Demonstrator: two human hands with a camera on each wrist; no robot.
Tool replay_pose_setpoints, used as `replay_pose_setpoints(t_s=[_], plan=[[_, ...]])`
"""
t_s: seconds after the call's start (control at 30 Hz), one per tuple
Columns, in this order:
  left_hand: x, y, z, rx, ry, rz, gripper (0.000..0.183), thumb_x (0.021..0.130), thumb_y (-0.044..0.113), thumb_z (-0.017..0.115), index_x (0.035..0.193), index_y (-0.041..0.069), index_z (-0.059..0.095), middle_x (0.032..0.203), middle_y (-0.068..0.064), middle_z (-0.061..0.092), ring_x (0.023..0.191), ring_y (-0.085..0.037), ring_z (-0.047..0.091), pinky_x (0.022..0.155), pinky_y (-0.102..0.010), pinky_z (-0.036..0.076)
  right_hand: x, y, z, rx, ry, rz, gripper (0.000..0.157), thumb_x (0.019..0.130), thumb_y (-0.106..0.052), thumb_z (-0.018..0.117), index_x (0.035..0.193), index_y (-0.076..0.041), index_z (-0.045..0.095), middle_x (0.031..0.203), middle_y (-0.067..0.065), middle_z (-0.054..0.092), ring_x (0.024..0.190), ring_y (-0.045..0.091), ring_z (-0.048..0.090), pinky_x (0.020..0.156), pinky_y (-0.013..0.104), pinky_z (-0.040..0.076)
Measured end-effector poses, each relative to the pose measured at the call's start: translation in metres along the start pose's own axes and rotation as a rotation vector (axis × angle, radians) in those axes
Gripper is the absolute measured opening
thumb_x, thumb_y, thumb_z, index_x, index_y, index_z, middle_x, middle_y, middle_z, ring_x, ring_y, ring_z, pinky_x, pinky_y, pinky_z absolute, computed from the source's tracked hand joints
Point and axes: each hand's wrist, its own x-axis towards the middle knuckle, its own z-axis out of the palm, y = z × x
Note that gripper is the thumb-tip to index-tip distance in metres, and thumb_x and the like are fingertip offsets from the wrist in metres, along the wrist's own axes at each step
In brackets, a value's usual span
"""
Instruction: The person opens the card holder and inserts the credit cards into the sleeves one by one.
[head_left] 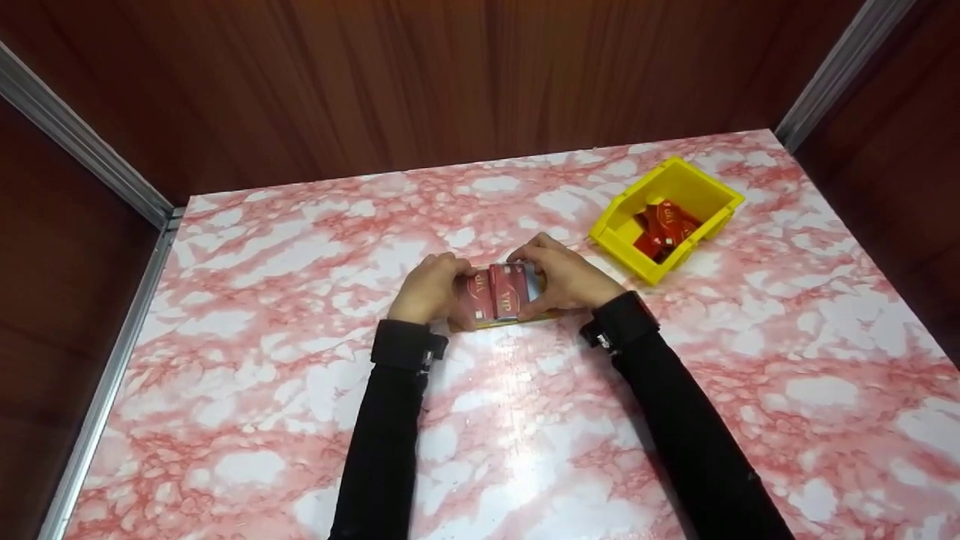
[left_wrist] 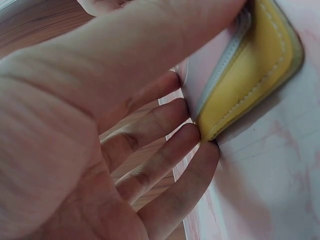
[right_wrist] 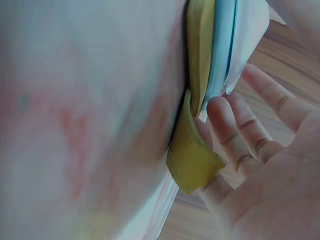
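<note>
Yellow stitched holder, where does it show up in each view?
Head: yellow stitched holder, near centre, a thin edge below the red cards.
Left wrist: holder, upper right.
Right wrist: holder, right of centre, running down from the top edge.
Shared landmark: pink-and-white tabletop.

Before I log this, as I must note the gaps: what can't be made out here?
- Cards in the bin: number unclear, overlapping, head view.
- Yellow case: largely hidden by the held cards, head view.
- Left hand: thumb tip cut off by top edge, left wrist view.
- Held cards: small marks too tiny to read, head view.
</note>
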Motion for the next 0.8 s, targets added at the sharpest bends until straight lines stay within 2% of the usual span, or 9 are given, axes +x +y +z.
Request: replay_pose_setpoints(t_s=[0.13,0.23,0.43,0.53,0.63,0.7,0.8], plan=[[-0.0007,-0.0003,-0.0003,0.018,0.001,0.018,0.077,0.053,0.006,0.1,0.125,0.009,0.074,0.12,-0.01,0.068,0.12,-0.032,0.058,0.107,-0.042,0.047,0.0012,-0.0019,0.001,0.007,-0.001,0.0,0.083,0.068,-0.033,0.099,0.138,-0.013,0.06,0.123,0.013,0.051,0.116,0.03,0.054,0.103,0.046,0.05],[-0.0015,0.0,-0.0007,0.04,0.002,0.031,0.075,0.053,0.008,0.1,0.124,0.009,0.074,0.119,-0.011,0.069,0.119,-0.033,0.058,0.106,-0.043,0.048,0.0016,-0.0025,0.0014,0.036,0.021,0.007,0.083,0.073,-0.029,0.096,0.144,-0.013,0.057,0.123,0.014,0.052,0.111,0.03,0.056,0.098,0.044,0.05],[-0.0013,0.0003,-0.0009,0.042,0.006,0.029,0.076,0.053,0.01,0.101,0.123,0.009,0.074,0.118,-0.01,0.068,0.117,-0.032,0.059,0.105,-0.043,0.048,0.0045,-0.0057,0.0024,0.229,0.134,0.028,0.075,0.084,-0.009,0.086,0.151,-0.007,0.051,0.121,0.018,0.06,0.092,0.028,0.068,0.083,0.035,0.056],[-0.0012,0.0009,-0.0008,0.042,0.008,0.031,0.077,0.052,0.01,0.101,0.124,0.009,0.074,0.118,-0.011,0.069,0.116,-0.032,0.059,0.105,-0.044,0.048,0.0049,-0.0084,0.0017,0.316,0.173,0.091,0.08,0.085,-0.006,0.084,0.155,-0.008,0.046,0.123,0.018,0.064,0.089,0.026,0.073,0.079,0.029,0.058],[-0.0012,0.0011,-0.0008,0.039,0.007,0.03,0.078,0.053,0.01,0.101,0.125,0.009,0.074,0.118,-0.012,0.069,0.116,-0.032,0.059,0.106,-0.043,0.048,0.0047,-0.009,0.0006,0.356,0.207,0.182,0.08,0.085,-0.008,0.085,0.155,-0.006,0.046,0.116,0.019,0.072,0.085,0.017,0.073,0.074,0.022,0.056],[-0.0013,0.0007,-0.001,0.034,0.007,0.027,0.079,0.052,0.01,0.101,0.126,0.009,0.073,0.119,-0.012,0.069,0.117,-0.032,0.059,0.107,-0.043,0.048,0.0042,-0.0081,-0.0005,0.38,0.224,0.23,0.075,0.085,-0.01,0.084,0.151,-0.002,0.049,0.106,0.02,0.076,0.077,0.012,0.072,0.069,0.021,0.055],[-0.0014,0.0003,-0.0014,0.027,0.007,0.024,0.08,0.051,0.01,0.102,0.126,0.008,0.073,0.119,-0.012,0.069,0.118,-0.032,0.058,0.108,-0.042,0.047,0.0035,-0.0065,-0.0021,0.414,0.226,0.255,0.065,0.087,-0.009,0.081,0.145,0.003,0.054,0.096,0.021,0.077,0.066,0.008,0.07,0.062,0.022,0.055]])
